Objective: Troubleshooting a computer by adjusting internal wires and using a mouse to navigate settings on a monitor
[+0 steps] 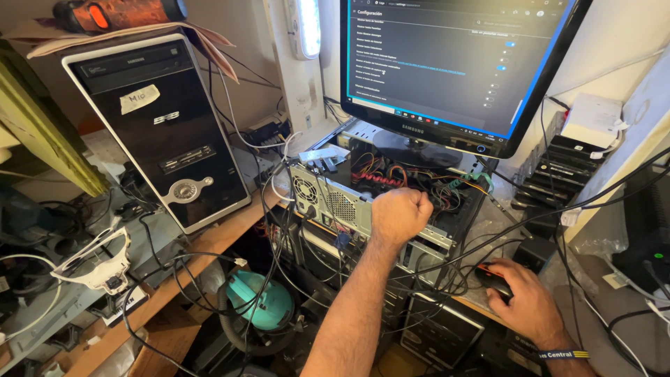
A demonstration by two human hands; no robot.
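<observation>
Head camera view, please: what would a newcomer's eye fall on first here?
The big monitor glowing at top centre, perched on an opened computer case full of coloured wires. The left hand rests as a fist on that case, the right hand lies on a mouse, and a black tower stands left.

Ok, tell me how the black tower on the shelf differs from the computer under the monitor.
The black tower stands upright and closed; the opened computer lies flat, wiring exposed. Nothing touches the tower; the left hand, fisted, rests on the opened computer. Both are desktop cases.
</observation>
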